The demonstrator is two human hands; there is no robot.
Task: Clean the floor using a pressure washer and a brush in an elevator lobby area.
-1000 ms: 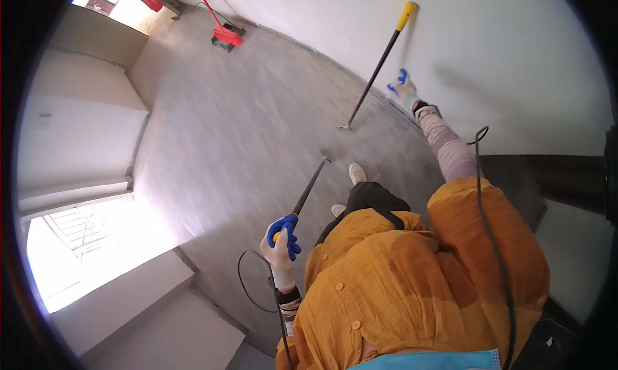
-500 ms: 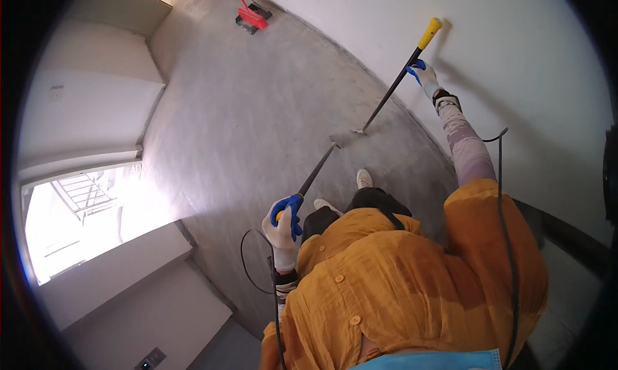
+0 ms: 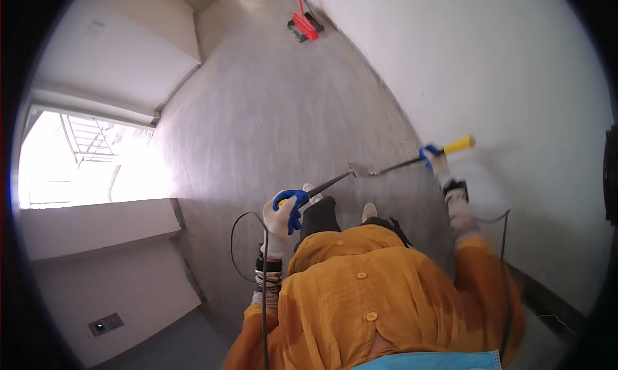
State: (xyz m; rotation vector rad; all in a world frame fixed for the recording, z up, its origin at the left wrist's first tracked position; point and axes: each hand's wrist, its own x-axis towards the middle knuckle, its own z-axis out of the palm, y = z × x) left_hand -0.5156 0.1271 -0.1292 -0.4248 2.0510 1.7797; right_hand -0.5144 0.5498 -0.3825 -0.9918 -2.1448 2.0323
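Closest to my camera is the mustard-orange buttoned shirt, and its right sleeve is now lower than a second ago. At that time the right hand had its fingers spread, apart from the second long black-shafted tool with yellow grip; now it has this tool. As I judge, the reaching is done and both tools are in the hands.

Next I look at the left hand, in a white glove with blue palm. It is closed around the grip of the first long black-shafted tool, as before, with a little yellow showing.

A bit farther, the right hand, gloved the same, is curled around the shaft just below the yellow grip. This tool lies more level than before, beside the smooth white wall.

Beyond the white shoes, the heads of both tools come together low over the grey concrete floor; I cannot tell if they touch.

Farthest, the red broom stands with the black dustpan.
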